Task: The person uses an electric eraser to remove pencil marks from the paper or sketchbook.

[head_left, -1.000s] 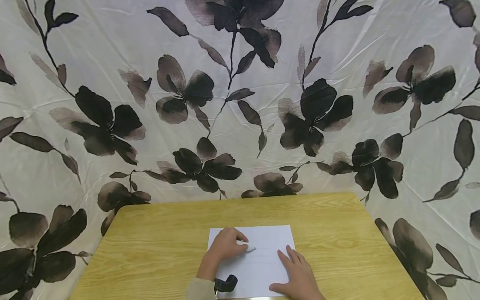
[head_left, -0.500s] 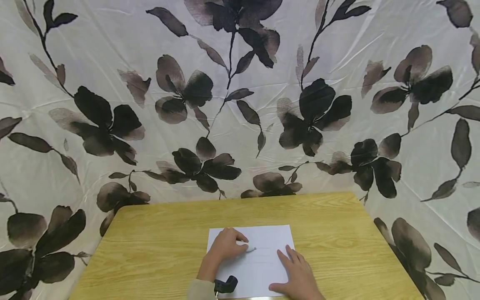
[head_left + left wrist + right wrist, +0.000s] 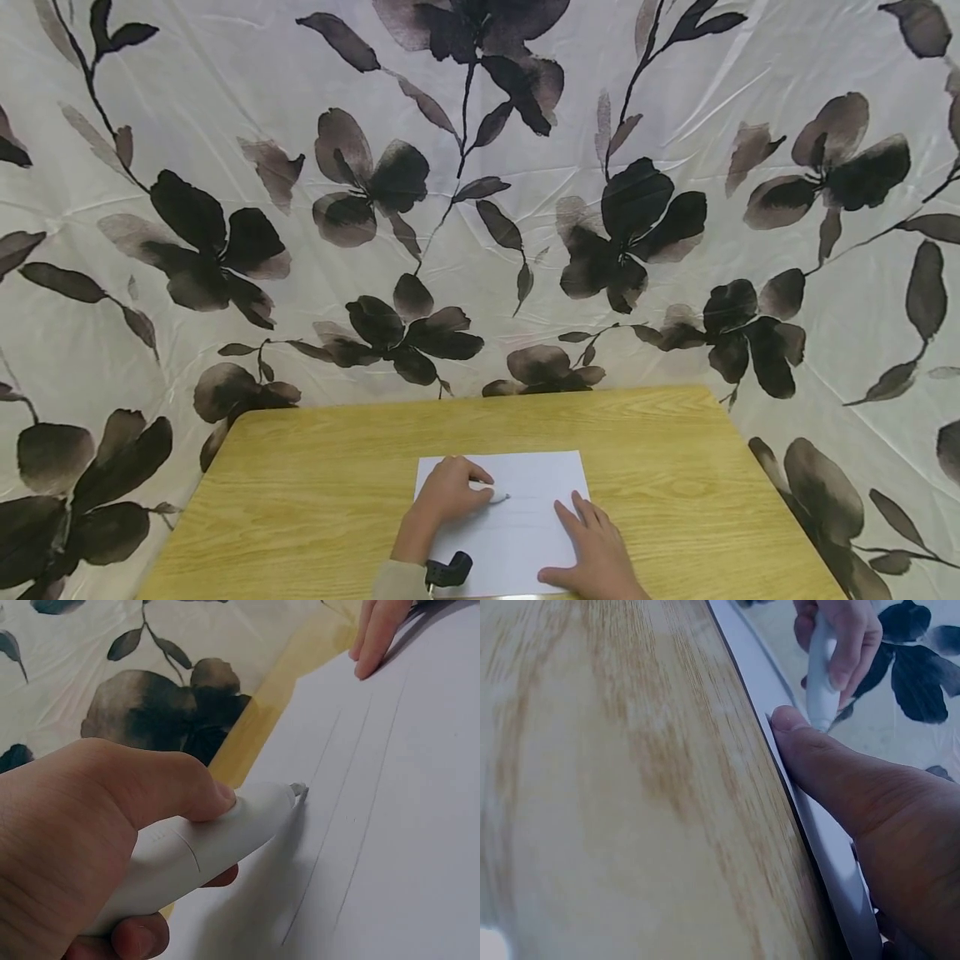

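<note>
My left hand (image 3: 448, 492) grips a thick white electric eraser (image 3: 247, 829), thumb and fingers wrapped around its body. Its small pale tip points right and sits close over the sheet, beside the first of three thin pencil lines (image 3: 351, 777). The white sheet of paper (image 3: 517, 558) lies flat under both hands. My right hand (image 3: 597, 550) rests with fingers spread on the sheet's right side, its thumb (image 3: 810, 746) along the near edge in the right wrist view. The lower end of the eraser is hidden in the left palm.
A yellow wood-grain table (image 3: 315, 492) carries the sheet, and its far edge meets a pale curtain (image 3: 480, 208) printed with dark flowers. A black band (image 3: 448, 570) sits on the left wrist, next to a beige sleeve (image 3: 405, 581).
My left hand and the electric eraser have shifted very slightly left. The right hand and the paper stay where they were.
</note>
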Tool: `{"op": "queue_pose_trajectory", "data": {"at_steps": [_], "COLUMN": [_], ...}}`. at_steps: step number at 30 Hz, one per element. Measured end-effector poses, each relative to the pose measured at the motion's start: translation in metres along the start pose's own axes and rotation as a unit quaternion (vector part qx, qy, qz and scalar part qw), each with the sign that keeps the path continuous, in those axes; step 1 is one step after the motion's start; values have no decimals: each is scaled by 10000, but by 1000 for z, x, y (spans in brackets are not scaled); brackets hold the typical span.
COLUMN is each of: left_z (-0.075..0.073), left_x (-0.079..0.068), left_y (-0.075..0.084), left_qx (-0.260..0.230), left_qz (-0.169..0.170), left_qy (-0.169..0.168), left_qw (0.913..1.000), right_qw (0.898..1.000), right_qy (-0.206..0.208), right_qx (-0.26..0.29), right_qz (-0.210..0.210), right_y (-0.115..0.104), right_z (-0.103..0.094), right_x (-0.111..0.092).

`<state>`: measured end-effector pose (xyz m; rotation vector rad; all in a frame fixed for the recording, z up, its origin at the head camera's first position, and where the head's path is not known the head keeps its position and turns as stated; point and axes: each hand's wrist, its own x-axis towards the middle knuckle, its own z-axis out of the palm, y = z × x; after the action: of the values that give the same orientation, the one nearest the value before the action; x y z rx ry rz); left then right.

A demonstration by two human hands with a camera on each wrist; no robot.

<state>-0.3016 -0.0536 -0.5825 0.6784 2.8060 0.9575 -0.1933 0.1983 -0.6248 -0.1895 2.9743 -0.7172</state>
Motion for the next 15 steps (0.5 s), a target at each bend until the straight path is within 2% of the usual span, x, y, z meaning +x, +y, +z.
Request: {"op": "queue_pose_trajectory", "data": {"at_steps": [9, 15], "left_z": [4, 1], "left_x": [6, 3], "left_y": [3, 5], "left_qx": [58, 55], "left_qz": [118, -1], "left_qy": [-22, -33], "left_qw": [9999, 10000], "right_qw": [10000, 10000], "right_qy": [19, 22], "right_qx": [32, 35], "right_qz": [3, 12], "right_y": [1, 3], "right_z": [-1, 1], "right_x": [1, 2]}}
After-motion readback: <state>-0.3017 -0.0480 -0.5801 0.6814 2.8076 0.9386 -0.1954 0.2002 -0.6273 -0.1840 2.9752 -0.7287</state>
